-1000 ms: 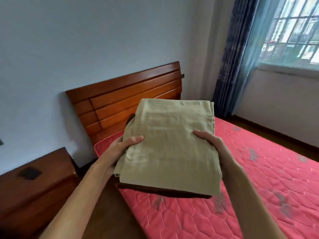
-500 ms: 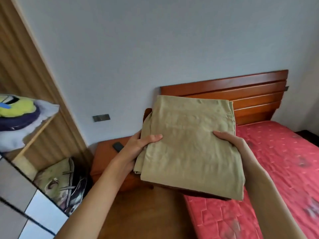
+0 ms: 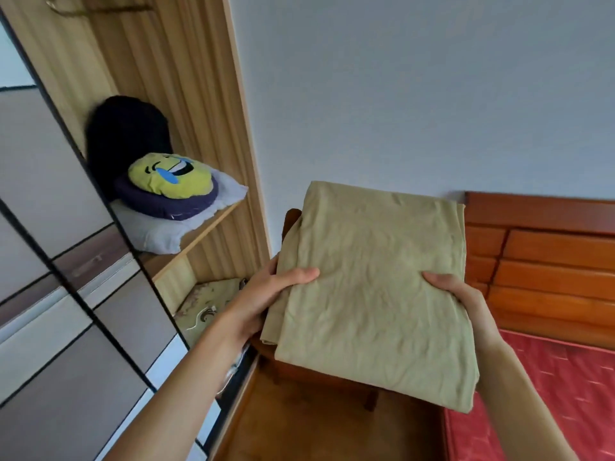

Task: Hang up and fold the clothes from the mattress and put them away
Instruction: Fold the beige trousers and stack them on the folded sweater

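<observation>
Folded olive garment: lying flat in mid-air, near the wardrobe shelf at left. Left hand and right hand are gripping its opposite edges. Likely light, soft, sagging; supporting from beneath is advisable.

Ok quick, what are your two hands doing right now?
Left hand: closed on the left edge of the folded cloth.
Right hand: closed on its right edge.
</observation>
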`<act>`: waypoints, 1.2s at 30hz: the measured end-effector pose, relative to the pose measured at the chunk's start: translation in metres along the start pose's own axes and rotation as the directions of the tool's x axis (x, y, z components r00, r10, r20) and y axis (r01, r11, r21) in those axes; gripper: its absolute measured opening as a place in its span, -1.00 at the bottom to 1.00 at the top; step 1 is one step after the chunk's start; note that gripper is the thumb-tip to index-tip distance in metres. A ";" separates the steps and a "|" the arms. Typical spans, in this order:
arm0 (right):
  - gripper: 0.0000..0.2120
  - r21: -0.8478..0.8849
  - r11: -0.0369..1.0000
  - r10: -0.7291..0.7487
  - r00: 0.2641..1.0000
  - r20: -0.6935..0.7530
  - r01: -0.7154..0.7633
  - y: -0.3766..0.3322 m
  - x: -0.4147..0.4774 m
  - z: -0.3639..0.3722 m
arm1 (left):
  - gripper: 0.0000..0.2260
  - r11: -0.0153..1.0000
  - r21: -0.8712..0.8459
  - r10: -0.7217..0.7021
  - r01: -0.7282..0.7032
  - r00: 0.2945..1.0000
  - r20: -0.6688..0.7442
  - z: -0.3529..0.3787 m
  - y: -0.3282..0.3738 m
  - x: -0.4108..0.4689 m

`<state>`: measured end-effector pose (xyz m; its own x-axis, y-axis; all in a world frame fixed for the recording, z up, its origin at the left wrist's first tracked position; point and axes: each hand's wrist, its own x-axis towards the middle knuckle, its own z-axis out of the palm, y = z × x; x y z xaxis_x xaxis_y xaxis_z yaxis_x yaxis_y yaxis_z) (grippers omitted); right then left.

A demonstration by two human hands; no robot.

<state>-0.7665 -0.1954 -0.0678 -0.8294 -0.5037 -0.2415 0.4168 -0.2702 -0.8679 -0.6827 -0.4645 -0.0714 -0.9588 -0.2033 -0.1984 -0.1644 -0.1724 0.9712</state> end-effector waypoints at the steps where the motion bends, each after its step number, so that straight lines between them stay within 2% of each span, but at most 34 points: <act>1: -0.70 -0.002 1.000 0.015 0.999 0.037 -0.015 -0.006 0.021 0.002 | -0.40 1.000 0.003 -0.003 0.003 0.999 -0.034 -0.004 0.004 0.009; 5: -0.67 -0.022 0.996 0.087 0.979 0.182 -0.085 -0.033 0.101 0.017 | -0.11 1.000 0.013 -0.010 0.013 0.980 -0.200 -0.025 0.020 0.041; 7: -0.59 -0.056 0.993 0.113 0.962 0.249 -0.103 -0.039 0.136 0.029 | -0.14 1.000 -0.005 -0.004 0.002 0.962 -0.272 -0.039 0.026 0.054; 11: -0.37 -0.067 0.985 0.174 0.924 0.340 -0.161 -0.029 0.197 0.052 | -0.31 1.000 -0.003 0.002 -0.003 0.924 -0.382 -0.068 0.033 0.073; 18: -0.45 -0.129 0.963 0.271 0.840 0.470 -0.238 -0.003 0.301 0.119 | -0.48 0.997 -0.059 0.004 -0.042 0.848 -0.529 -0.140 0.038 0.110; 22: -0.51 -0.161 0.958 0.286 0.797 0.532 -0.237 0.012 0.360 0.175 | -0.18 0.995 -0.079 0.005 -0.063 0.810 -0.587 -0.205 0.041 0.133; 25: -0.63 -0.216 0.943 0.334 0.731 0.595 -0.254 0.012 0.400 0.225 | -0.11 0.994 -0.050 0.039 -0.092 0.769 -0.639 -0.253 0.053 0.144; 29: -0.44 -0.250 0.948 0.315 0.711 0.629 -0.199 0.008 0.449 0.296 | 0.00 0.991 -0.014 0.083 -0.130 0.706 -0.703 -0.311 0.077 0.156; 34: -0.53 -0.250 0.957 0.283 0.687 0.669 -0.150 0.010 0.489 0.370 | -0.11 0.983 0.015 0.128 -0.181 0.631 -0.765 -0.360 0.101 0.164; 36: -0.64 -0.256 0.958 0.271 0.681 0.680 -0.126 0.017 0.499 0.392 | -0.16 0.978 0.041 0.154 -0.204 0.582 -0.799 -0.370 0.103 0.166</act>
<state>-1.0273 -0.7729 -0.0323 -0.1991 -0.9744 -0.1046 0.4091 0.0144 -0.9124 -0.7731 -0.8722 -0.0534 -0.3981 -0.9146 -0.0711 0.0249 -0.0882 0.9958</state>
